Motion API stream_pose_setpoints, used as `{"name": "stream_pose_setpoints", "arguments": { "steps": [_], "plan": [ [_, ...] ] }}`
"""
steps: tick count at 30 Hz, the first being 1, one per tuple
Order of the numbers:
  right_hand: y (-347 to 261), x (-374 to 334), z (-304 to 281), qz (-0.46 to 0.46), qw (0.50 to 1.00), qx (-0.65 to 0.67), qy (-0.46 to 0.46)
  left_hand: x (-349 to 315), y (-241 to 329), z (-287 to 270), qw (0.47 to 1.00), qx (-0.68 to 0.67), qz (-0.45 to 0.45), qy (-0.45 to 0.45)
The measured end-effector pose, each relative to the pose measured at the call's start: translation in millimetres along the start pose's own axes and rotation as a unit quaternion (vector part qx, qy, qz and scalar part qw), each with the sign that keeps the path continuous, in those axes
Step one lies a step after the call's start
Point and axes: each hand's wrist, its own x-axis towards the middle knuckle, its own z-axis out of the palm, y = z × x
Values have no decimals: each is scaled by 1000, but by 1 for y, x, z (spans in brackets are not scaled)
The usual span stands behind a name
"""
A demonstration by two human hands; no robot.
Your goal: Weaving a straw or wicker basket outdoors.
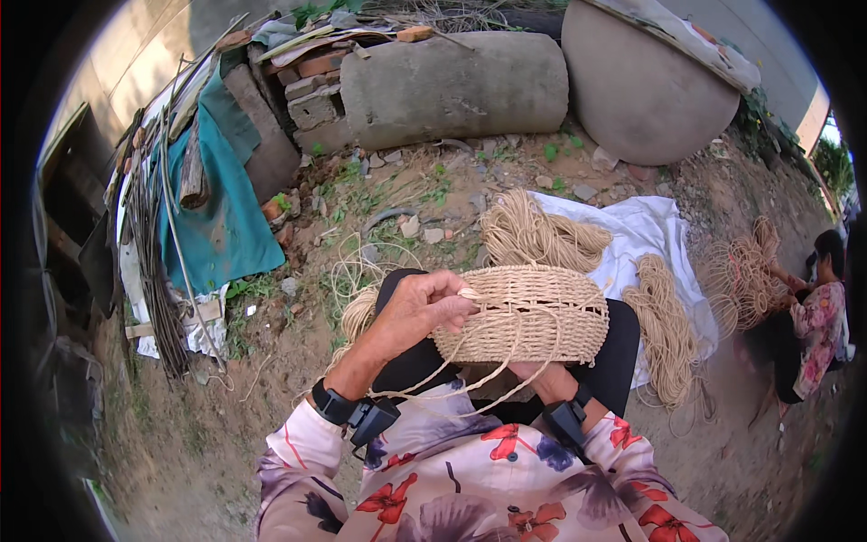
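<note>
A half-round basket (pixel 553 327) of woven straw-coloured cord rests across my lap, with an open slit running along its weave. At the basket's left end, my left hand (pixel 423 305) is closed, thumb and forefinger pinching a pale cord end (pixel 469 294). Long loose cord (pixel 492 395) loops down from the weave in front of the basket and toward my left wrist. My right hand (pixel 542 378) reaches under the near edge of the basket and touches it; its fingers are hidden behind the weave.
Beyond the basket lies a cord bundle (pixel 542 233) by a white sheet (pixel 657 237); another cord hank (pixel 664 330) is to the right. More cord (pixel 357 312) sits left of my knee. A person (pixel 817 316) sits far right beside tangled cord (pixel 745 280). A concrete cylinder (pixel 456 88) lies behind.
</note>
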Motion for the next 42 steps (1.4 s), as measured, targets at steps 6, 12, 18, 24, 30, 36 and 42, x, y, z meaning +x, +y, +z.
{"name": "stream_pose_setpoints", "arguments": {
  "steps": [6, 12, 18, 24, 30, 36, 42],
  "plan": [
    [-1, -2, 4, 25, 994, 108, 7, 2, -14, -3, 961, 242, 132, 19],
    [4, -2, -2, 12, 997, 76, -32, 1, -18, -7, 930, 324, 174, 14],
    [3, -4, -2, 14, 999, 33, -18, 15, -5, -4, 883, 383, 269, -9],
    [3, -4, 1, 18, 1000, 0, -9, 38, 7, -16, 870, 466, 109, -117],
    [4, -4, 2, -2, 999, -31, -41, 48, -12, -5, 904, 425, 33, -39],
    [2, -5, 6, 14, 998, -59, 7, 36, -14, -16, 983, 104, -126, -78],
    [3, -5, 8, 15, 996, -89, 17, 28, -13, -11, 979, 186, -80, -33]
  ]
}}
